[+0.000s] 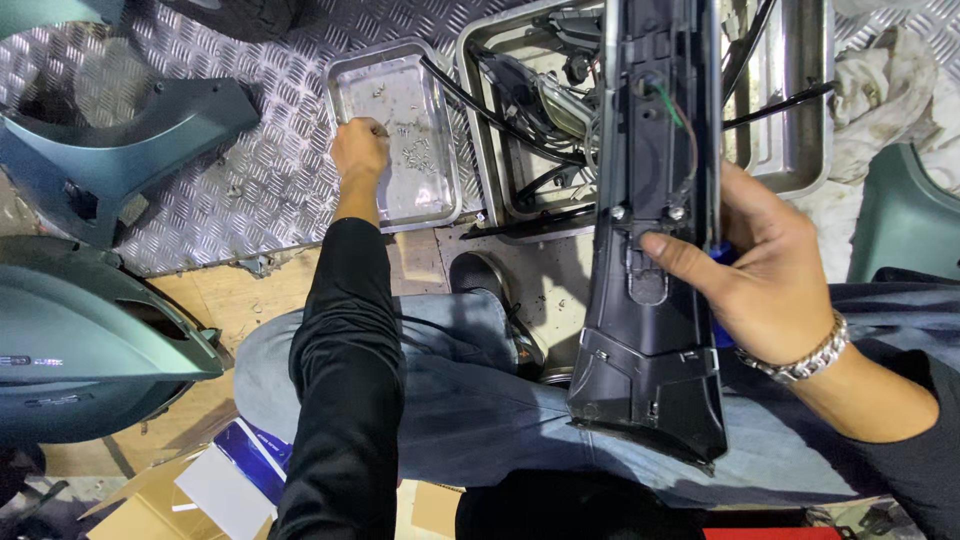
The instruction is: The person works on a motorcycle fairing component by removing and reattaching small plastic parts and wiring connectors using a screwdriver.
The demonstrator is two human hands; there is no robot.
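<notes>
Jeans-clad knees sit closest under me, and across the right one rests the dark panel [650, 330], a long black plastic piece standing away from me toward the big tray [800, 150]. My right hand [770, 280] grips its side, fingers curled round the edge with the forefinger pressed on its back face; something blue shows behind the palm, though I can't tell what. My left hand [358, 150] reaches into the small tray [440, 190], fingertips bunched down among the loose screws [415, 150]; whether it pinches one already I can't tell. Judging by this, the work looks part-way: two fasteners sit near the panel's upper end, other holes lower down look bare. Red and green wires [680, 115] loop off its upper part. Grey-green fairings [110, 150] lie on the checker-plate floor [250, 190] at left.
</notes>
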